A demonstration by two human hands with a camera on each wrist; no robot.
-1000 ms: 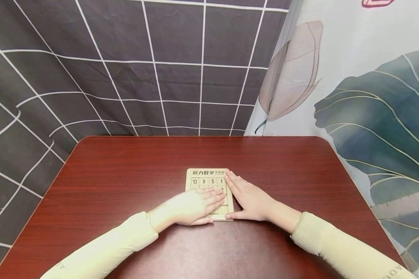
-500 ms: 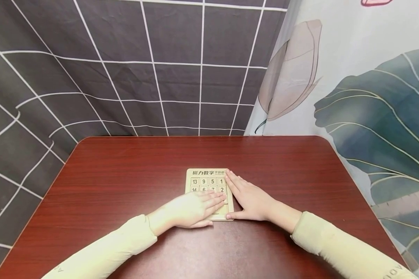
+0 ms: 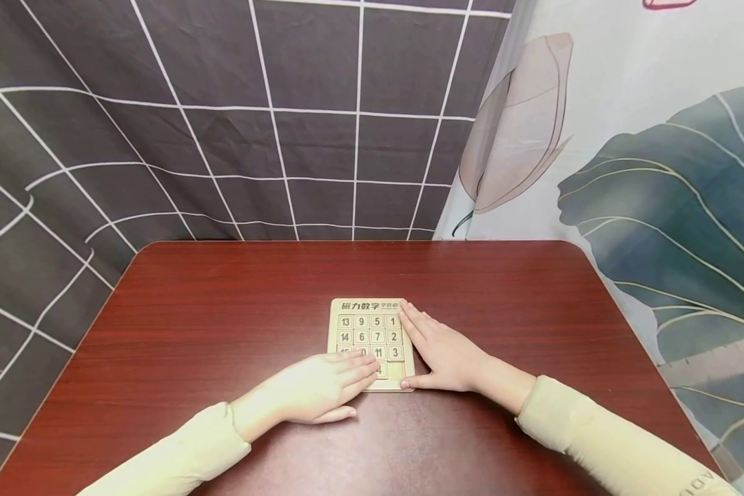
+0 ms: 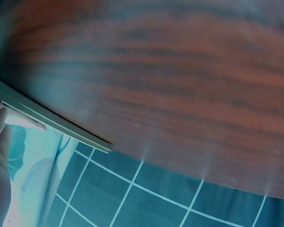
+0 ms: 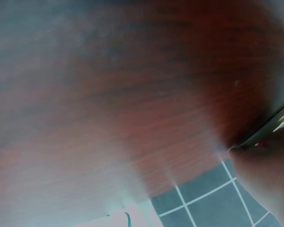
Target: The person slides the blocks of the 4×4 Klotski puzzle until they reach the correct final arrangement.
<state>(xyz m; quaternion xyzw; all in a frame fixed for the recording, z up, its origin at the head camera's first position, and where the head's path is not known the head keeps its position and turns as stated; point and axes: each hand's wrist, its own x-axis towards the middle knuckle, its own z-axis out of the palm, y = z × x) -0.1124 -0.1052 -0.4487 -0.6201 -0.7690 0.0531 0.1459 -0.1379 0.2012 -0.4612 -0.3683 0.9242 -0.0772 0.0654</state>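
Note:
A pale sliding number puzzle [image 3: 335,324] lies flat on the table, with Chinese print along its top edge. Its upper rows read 13, 9, 5, 1 and 14, 6, 7, 2; 11 and 3 show below. At the lower right corner of the grid is a bare slot [image 3: 396,373]. My left hand [image 3: 313,389] lies with straight fingers over the lower left tiles, hiding some; whether the fingertips press a tile I cannot tell. My right hand [image 3: 449,355] rests against the puzzle's right side, fingers straight near the top corner, thumb at the bottom corner.
The dark red wooden table [image 3: 223,296] has rounded back corners. Behind it hangs a dark grey curtain [image 3: 316,145] with white grid lines. On the right is a pale curtain [image 3: 632,83] with large leaf prints.
My left hand has slid left and toward the near edge, uncovering the second row and the 11 and 3 tiles. The right hand and the puzzle have stayed in place.

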